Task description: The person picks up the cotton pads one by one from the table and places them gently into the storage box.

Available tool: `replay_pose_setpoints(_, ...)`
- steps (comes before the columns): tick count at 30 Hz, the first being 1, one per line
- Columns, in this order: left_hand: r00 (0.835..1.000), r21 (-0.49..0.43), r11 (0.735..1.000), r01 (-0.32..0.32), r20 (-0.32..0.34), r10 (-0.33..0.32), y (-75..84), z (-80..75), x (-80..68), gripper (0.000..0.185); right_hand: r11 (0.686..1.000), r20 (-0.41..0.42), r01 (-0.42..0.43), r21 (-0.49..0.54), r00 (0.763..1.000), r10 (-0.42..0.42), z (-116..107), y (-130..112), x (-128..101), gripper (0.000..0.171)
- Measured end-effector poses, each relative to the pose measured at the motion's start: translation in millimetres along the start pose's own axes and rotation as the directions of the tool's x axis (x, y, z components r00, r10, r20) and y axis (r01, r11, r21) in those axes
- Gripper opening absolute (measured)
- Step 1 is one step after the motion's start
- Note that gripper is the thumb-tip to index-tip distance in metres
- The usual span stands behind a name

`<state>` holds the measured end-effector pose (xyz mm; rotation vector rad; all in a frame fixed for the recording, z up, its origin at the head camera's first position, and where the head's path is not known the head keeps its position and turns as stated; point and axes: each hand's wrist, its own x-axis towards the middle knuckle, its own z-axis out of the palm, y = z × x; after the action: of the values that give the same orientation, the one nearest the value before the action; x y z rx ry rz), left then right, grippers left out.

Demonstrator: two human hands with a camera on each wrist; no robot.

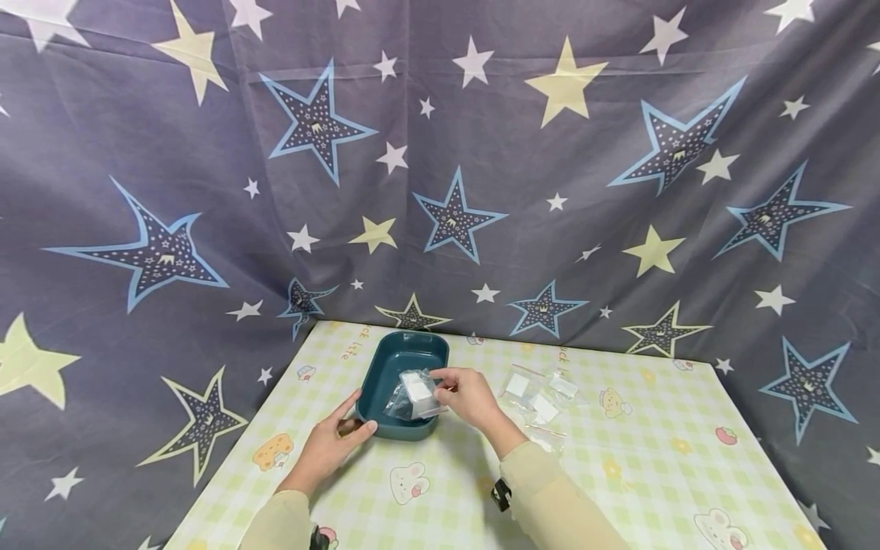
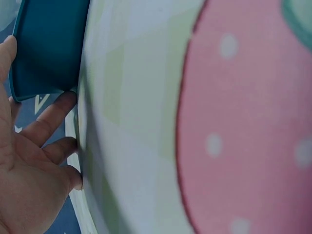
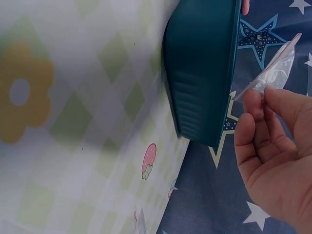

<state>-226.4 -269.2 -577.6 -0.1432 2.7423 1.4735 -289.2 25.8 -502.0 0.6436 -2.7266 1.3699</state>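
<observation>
A teal tray (image 1: 386, 365) stands on the checked tablecloth (image 1: 619, 466). My right hand (image 1: 447, 389) pinches a small clear bag (image 1: 415, 395) with a white piece inside and holds it just above the tray's near end. In the right wrist view the bag (image 3: 274, 71) hangs from the fingertips (image 3: 257, 103) beside the tray's wall (image 3: 202, 73). My left hand (image 1: 356, 416) rests on the table with straight fingers at the tray's near left corner, its thumb against the rim. The left wrist view shows those fingers (image 2: 54, 113) below the tray (image 2: 46, 48).
Several more clear bags with white pieces (image 1: 543, 396) lie on the cloth right of the tray. A star-patterned curtain (image 1: 440, 168) hangs behind and around the table. The table's left edge runs close to my left hand.
</observation>
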Motion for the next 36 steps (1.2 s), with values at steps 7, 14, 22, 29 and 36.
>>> replay_pose_setpoints(7,1.000,0.002,1.000,-0.006,-0.003,0.006,-1.7,1.9,1.4,0.093,0.999,-0.011,0.001,-0.037,1.000,-0.001,8.9,-1.9,2.1,0.034)
replay_pose_setpoints(14,1.000,0.008,1.000,-0.004,-0.001,0.004,-0.3,1.7,0.1,0.092,0.998,-0.062,-0.033,-0.047,0.998,0.030,16.9,-12.8,1.5,0.031)
replay_pose_setpoints(22,1.000,-0.002,1.000,0.010,-0.005,-0.010,-2.6,2.6,2.0,0.085,0.998,-0.066,-0.064,-0.013,0.996,0.063,26.0,-18.5,3.4,0.029)
replay_pose_setpoints(29,1.000,0.000,1.000,0.010,0.001,-0.010,-3.1,1.8,2.1,0.087,0.996,-0.029,-0.089,0.016,0.996,0.090,29.0,-21.7,0.0,0.030)
replay_pose_setpoints(36,1.000,0.014,1.000,0.016,-0.001,-0.016,-2.6,1.1,2.2,0.087,0.997,-0.024,-0.081,0.012,0.996,0.081,29.6,-22.0,-1.1,0.030)
